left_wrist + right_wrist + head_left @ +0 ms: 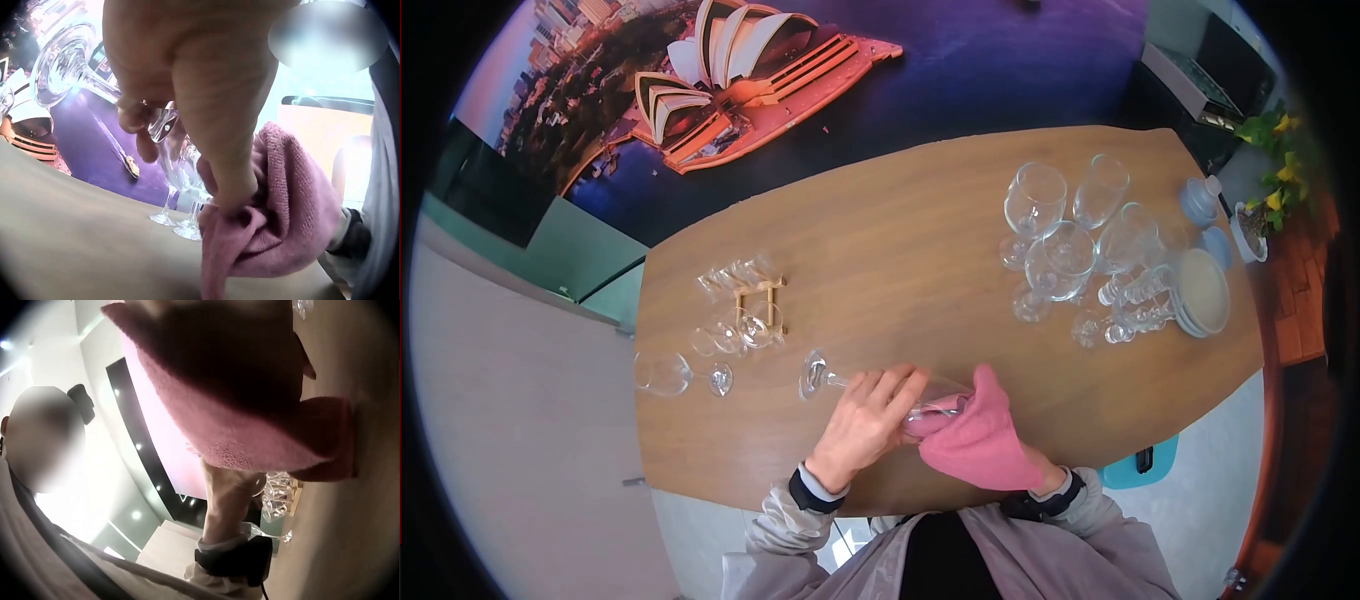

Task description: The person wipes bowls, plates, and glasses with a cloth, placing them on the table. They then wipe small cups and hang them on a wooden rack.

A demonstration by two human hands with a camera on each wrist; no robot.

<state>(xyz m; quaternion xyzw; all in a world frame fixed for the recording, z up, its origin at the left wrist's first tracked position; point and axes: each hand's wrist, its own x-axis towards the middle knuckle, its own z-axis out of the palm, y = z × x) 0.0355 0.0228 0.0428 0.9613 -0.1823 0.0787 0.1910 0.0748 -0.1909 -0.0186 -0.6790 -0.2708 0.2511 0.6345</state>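
Note:
My left hand (865,420) grips a clear wine glass (938,388) around its bowl, near the stem. The glass is tilted on its side above the near part of the table, with its foot to the left and its mouth to the right. A pink cloth (980,440) wraps my right hand (1040,468), which holds it at the mouth; some pink shows through the glass. Most of the right hand's fingers are hidden under the cloth. In the left wrist view the cloth (287,206) hangs in folds beside the left hand (200,81).
On the left of the wooden table (900,270), another wine glass (665,374) lies on its side near a small wooden rack (772,300) with several glasses. Several large wine glasses (1035,200) and a stack of bowls (1203,292) occupy the right. A teal seat (1155,466) is beyond the near-right edge.

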